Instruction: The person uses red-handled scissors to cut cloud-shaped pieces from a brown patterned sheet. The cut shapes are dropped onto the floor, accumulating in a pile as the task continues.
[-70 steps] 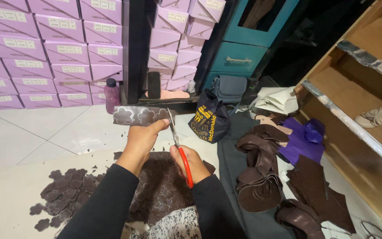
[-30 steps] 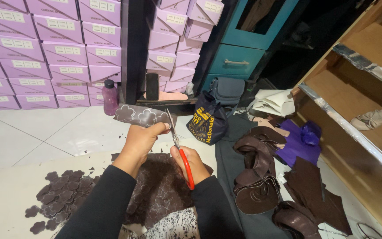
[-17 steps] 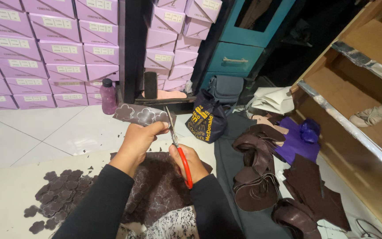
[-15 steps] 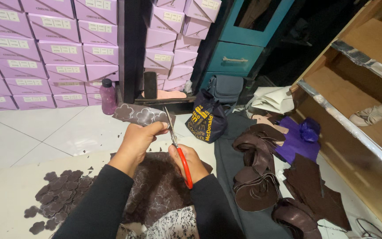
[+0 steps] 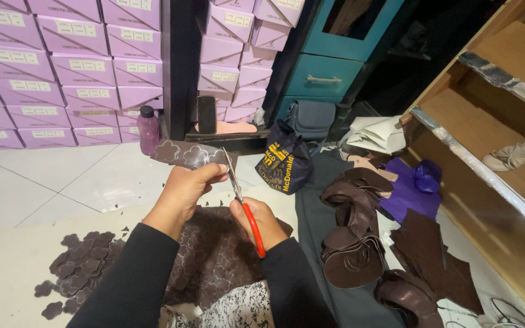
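My left hand (image 5: 186, 191) holds up a strip of dark brown leather (image 5: 186, 153) marked with flower outlines. My right hand (image 5: 257, 220) grips red-handled scissors (image 5: 241, 197), whose blades point up into the strip's right end. A larger sheet of the same brown leather (image 5: 214, 261) lies across my lap below both hands. A pile of cut brown flower shapes (image 5: 83, 267) sits on the pale mat to my left.
Stacked lilac shoe boxes (image 5: 62, 67) line the wall ahead. A purple bottle (image 5: 148, 129) and a dark printed bag (image 5: 284, 161) stand on the floor. Brown leather pieces (image 5: 353, 243) and purple fabric (image 5: 411, 188) lie to the right, beside wooden shelves (image 5: 493, 140).
Both hands and the strip stay almost where they were. The scissors remain at the strip's right end; the view has shifted only slightly.
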The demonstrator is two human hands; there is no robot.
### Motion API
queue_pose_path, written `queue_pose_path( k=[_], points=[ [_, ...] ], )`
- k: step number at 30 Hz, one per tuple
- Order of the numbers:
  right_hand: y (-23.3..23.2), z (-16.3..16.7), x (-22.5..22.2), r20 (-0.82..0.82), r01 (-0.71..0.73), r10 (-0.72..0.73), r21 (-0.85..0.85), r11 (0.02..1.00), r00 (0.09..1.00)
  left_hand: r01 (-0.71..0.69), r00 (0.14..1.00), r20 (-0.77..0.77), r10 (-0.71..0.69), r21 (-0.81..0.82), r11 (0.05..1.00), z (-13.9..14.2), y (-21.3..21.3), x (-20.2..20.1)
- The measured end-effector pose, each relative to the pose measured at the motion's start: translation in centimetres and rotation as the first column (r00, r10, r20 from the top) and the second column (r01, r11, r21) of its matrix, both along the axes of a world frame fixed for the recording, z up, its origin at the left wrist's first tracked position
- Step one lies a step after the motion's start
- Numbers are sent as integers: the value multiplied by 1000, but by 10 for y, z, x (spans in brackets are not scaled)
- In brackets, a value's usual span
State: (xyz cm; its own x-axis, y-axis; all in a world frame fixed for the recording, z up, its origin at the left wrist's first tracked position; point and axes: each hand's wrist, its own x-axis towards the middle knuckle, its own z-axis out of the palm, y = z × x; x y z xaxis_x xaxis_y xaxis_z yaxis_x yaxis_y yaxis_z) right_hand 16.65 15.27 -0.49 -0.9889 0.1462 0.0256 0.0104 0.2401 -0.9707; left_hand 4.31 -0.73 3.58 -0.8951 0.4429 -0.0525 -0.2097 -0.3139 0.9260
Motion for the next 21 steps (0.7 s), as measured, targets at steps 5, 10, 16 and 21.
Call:
queue_pose_path(
  k=[5,10,16,21],
  points=[
    [3,-4,-2,-100,-22,29,67,998,995,-14,1000,1,14,19,1000,0,0,1],
    [0,-1,0,-17,-12,12,26,1000,1000,-10,998,-59,12,32,999,1,1,4],
    [-4,-2,-3,-22,-14,13,-49,999,1000,-42,995,-86,42,4,999,-2,8,7],
    [-4,-5,-7,-36,-50,47,-81,995,998,-34,994,-101,33,-6,999,-4,10,5]
  ],
)
